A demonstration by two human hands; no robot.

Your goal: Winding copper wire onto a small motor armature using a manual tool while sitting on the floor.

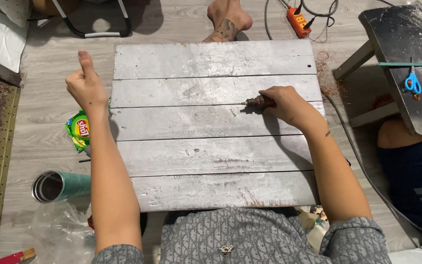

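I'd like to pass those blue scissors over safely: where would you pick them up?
Take the blue scissors by the looped handles, coming from above. They lie flat on the dark bench top, handles toward the wearer and blades pointing away, so the loops are probably the easiest, safest part to pinch.

Even, bright indoor light, soft shadows under both arms, perhaps slight wide-angle bending at edges

rotary tool (257, 102) | brown, lying flat | on grey plank board (211, 127)
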